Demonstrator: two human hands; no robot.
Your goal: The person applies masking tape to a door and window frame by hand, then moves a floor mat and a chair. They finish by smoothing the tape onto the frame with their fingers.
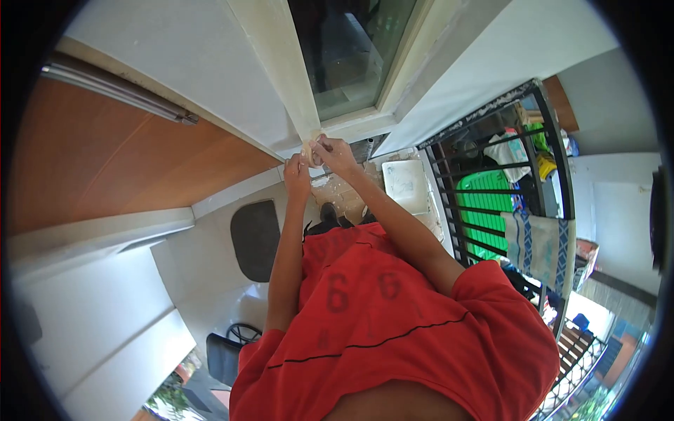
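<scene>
A small pale beige roll that looks like masking tape [307, 151] is at the lower corner of the cream window frame [300, 91]. My left hand [297, 174] has its fingers closed at the roll's lower left side. Just to the right, my right hand [335, 156] is closed, its fingertips pinching at the roll and the strip by the frame's corner. The fingers partly cover the roll, so its exact shape is hard to make out. Dark glass [347, 59] sits within the frame above the hands.
A white square tray [406, 186] lies on stained floor tiles to the right. Beyond it, a black metal railing [484, 208] carries a patterned cloth [539, 247], with a green plastic basket [484, 188] behind. An orange-brown door [126, 151] and a dark mat [254, 241] are left.
</scene>
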